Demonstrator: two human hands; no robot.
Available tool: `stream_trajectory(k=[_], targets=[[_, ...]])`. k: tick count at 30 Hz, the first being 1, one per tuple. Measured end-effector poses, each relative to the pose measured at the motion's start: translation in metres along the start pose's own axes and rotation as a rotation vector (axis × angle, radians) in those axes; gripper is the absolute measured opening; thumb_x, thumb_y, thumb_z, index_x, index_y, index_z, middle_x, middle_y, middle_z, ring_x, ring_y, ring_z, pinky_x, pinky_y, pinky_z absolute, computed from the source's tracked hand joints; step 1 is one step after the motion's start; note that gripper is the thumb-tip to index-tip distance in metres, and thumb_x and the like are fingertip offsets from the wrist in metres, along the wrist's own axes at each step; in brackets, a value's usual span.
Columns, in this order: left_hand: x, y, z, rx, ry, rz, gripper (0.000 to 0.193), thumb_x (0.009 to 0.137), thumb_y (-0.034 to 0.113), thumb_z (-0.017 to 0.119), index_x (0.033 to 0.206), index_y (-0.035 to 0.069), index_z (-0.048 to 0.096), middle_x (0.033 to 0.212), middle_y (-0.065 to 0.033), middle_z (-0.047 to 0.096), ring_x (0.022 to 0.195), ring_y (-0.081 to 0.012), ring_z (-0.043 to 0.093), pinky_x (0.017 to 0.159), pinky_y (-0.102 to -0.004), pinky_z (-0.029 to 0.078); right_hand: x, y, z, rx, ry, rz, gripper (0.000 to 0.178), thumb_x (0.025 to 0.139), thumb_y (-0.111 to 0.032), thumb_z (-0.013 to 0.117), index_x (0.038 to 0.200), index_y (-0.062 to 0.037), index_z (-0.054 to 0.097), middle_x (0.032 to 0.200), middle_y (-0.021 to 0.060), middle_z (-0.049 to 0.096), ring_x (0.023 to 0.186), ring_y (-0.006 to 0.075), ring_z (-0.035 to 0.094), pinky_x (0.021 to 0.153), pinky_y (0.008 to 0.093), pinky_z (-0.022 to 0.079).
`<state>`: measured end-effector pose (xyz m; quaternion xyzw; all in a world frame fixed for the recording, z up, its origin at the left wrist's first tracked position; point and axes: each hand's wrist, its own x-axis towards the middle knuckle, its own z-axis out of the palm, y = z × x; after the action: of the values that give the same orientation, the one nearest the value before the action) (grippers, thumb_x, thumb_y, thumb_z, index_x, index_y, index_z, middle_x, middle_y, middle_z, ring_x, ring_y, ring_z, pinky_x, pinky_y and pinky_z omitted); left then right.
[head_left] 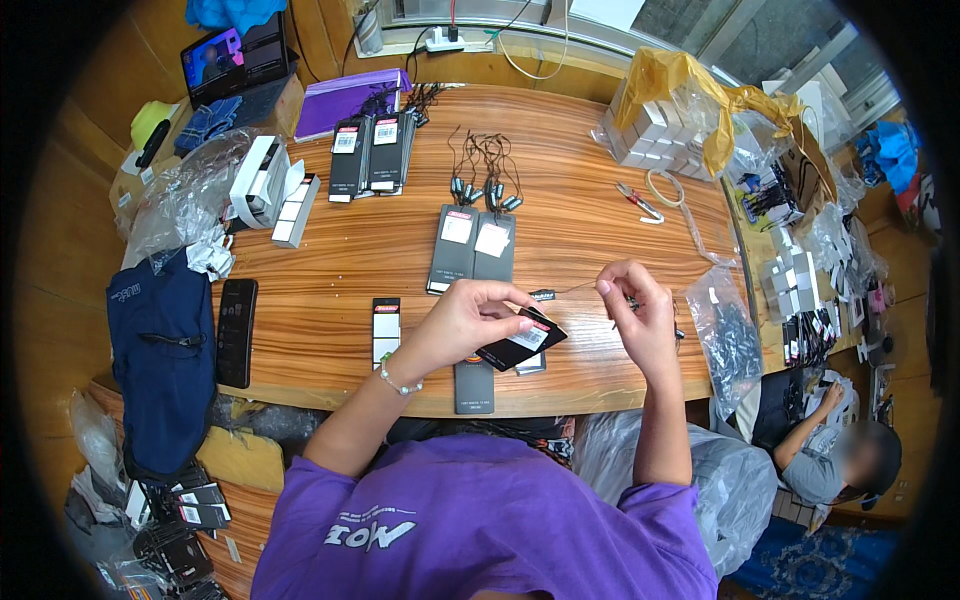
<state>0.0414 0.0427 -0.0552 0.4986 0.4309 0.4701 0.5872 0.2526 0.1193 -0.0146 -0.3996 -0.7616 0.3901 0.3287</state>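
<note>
Black, rectangular, white-stickered card tags (501,353) are being pinched above the striped wooden table (310,300) by the left hand (466,325), and a thin dark cord (577,288) by the right hand (642,312), their stringing seemingly unfinished, while corded grey tags (453,265), apparently done, are lying beyond.

Left hand (470,318) held a black tag (521,342), tilted, over the wooden table (300,300). Right hand (640,308) pinched a thin cord (578,288) just beside. Two tag stacks (473,250) lay beyond, side by side, black strings (487,165) at their far ends. Phone (237,335) lay left, pliers (640,203) far right. Co-worker (815,465) sat lower right.
</note>
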Motion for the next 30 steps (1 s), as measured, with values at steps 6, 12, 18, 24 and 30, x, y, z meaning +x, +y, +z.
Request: stream_trajectory(k=[6, 12, 18, 24, 30], targets=[[-0.003, -0.002, 0.01, -0.036, -0.029, 0.008, 0.019, 0.082, 0.006, 0.063, 0.099, 0.0, 0.064, 0.082, -0.0071, 0.067, 0.073, -0.0079, 0.062, 0.064, -0.0198, 0.048, -0.002, 0.011, 0.017, 0.794, 0.139, 0.11, 0.006, 0.085, -0.002, 0.055, 0.09, -0.0004, 0.053, 0.084, 0.014, 0.064, 0.078, 0.0182, 0.063, 0.078, 0.0301, 0.05], [-0.003, -0.005, 0.012, 0.008, -0.033, -0.056, 0.019, 0.082, 0.004, 0.062, 0.1, -0.002, 0.063, 0.093, -0.0085, 0.066, 0.083, -0.0095, 0.062, 0.074, -0.0213, 0.049, 0.01, 0.026, 0.014, 1.309, 0.264, 0.163, 0.011, 0.085, -0.002, 0.055, 0.094, -0.0077, 0.051, 0.088, 0.0093, 0.061, 0.083, 0.0186, 0.059, 0.083, 0.035, 0.048], [0.003, -0.008, 0.012, -0.025, 0.041, 0.071, 0.02, 0.082, 0.006, 0.062, 0.101, 0.001, 0.064, 0.084, -0.0075, 0.067, 0.076, -0.0086, 0.062, 0.066, -0.0201, 0.049, 0.023, 0.009, 0.005, 1.429, 0.172, 0.019, 0.012, 0.085, -0.002, 0.054, 0.095, -0.0085, 0.05, 0.081, 0.0068, 0.057, 0.078, 0.0144, 0.054, 0.07, 0.0288, 0.043], [0.009, 0.007, -0.005, -0.072, 0.26, 0.147, 0.019, 0.079, -0.004, 0.062, 0.097, -0.003, 0.06, 0.106, -0.0106, 0.06, 0.091, -0.0157, 0.062, 0.079, -0.0239, 0.052, 0.01, -0.017, 0.011, 0.942, 0.201, -0.124, 0.01, 0.085, -0.001, 0.054, 0.094, -0.0044, 0.051, 0.077, 0.0062, 0.057, 0.068, 0.0108, 0.052, 0.06, 0.0231, 0.038], [0.009, 0.018, -0.003, 0.014, 0.349, 0.156, 0.02, 0.077, -0.004, 0.065, 0.095, 0.0, 0.056, 0.091, -0.0097, 0.063, 0.084, -0.0129, 0.063, 0.073, -0.0219, 0.052, -0.003, -0.022, 0.031, 0.551, 0.156, -0.067, 0.01, 0.085, 0.003, 0.051, 0.095, -0.0002, 0.051, 0.076, 0.0045, 0.057, 0.07, 0.0075, 0.052, 0.062, 0.019, 0.039]])
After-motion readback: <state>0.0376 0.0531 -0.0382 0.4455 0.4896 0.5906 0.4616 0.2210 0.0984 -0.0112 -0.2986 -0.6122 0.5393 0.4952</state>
